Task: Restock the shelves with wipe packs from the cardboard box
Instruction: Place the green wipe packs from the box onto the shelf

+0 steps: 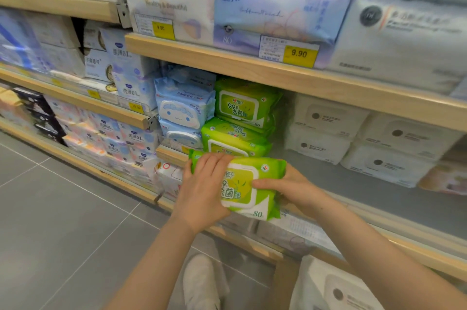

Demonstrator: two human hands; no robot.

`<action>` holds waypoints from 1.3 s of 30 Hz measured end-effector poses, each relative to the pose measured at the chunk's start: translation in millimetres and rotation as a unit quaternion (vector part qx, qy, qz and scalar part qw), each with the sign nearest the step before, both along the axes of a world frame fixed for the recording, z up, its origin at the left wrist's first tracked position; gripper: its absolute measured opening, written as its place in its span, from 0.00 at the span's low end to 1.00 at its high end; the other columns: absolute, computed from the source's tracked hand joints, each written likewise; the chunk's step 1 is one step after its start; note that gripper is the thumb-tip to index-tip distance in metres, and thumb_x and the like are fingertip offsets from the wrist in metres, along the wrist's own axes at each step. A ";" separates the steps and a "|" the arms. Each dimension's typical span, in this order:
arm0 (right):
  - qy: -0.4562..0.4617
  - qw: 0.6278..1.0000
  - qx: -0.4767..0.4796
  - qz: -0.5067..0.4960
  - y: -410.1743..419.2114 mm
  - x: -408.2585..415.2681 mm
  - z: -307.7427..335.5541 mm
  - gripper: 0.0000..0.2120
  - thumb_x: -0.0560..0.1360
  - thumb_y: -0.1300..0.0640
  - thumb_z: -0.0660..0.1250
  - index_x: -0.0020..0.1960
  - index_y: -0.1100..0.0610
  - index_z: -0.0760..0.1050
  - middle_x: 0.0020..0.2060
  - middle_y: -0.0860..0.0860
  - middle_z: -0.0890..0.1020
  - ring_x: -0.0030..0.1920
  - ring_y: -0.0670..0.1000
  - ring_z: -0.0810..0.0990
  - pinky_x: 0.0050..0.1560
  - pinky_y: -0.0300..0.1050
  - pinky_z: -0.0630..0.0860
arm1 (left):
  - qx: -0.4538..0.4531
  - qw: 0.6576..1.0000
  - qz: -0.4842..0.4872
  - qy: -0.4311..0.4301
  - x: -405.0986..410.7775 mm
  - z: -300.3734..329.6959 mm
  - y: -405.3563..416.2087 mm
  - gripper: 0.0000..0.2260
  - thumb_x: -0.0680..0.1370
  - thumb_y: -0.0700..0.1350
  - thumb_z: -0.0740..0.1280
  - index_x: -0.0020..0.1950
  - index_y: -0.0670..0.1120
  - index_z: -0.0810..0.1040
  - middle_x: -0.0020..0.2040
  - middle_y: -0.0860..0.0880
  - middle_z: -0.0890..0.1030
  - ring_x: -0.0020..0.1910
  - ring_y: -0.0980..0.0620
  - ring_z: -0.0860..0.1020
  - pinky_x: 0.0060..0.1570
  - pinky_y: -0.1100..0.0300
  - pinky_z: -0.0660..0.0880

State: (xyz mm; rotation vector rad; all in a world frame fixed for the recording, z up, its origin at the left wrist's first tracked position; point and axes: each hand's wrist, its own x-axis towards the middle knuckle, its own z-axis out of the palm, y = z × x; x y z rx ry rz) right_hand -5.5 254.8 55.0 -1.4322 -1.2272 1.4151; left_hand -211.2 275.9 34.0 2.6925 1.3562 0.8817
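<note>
Both the left hand (202, 191) and right hand (290, 188) grip a green wipe pack (242, 186) at the shelf's (379, 183) front edge; stacked green packs (240, 122) sit behind, bare shelf beside them (box unseen).

Retail shop aisle, personal-care section. Long wooden shelves (290, 77) run in tiers, stocked with stacked rows of packaged goods: green wipe packs (243, 107) and pale blue cartoon-printed packs (183, 105) just above the grips, white packs (328, 117) up and to their right. Yellow price tags (299, 54) reading 9.90 sit on the shelf edges. Grey floor tiles (63, 196) lie below left.
</note>
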 end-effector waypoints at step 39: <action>-0.271 0.928 0.204 -0.156 2.1 59.3 26.5 0.34 0.72 0.51 0.71 0.73 0.52 0.60 0.60 0.49 0.72 0.52 0.47 0.77 0.44 0.31 0.70 | -0.214 0.891 0.156 -0.370 39.4 13.2 74.6 0.34 0.71 0.46 0.73 0.72 0.40 0.60 0.67 0.41 0.69 0.68 0.42 0.67 0.65 0.45 0.66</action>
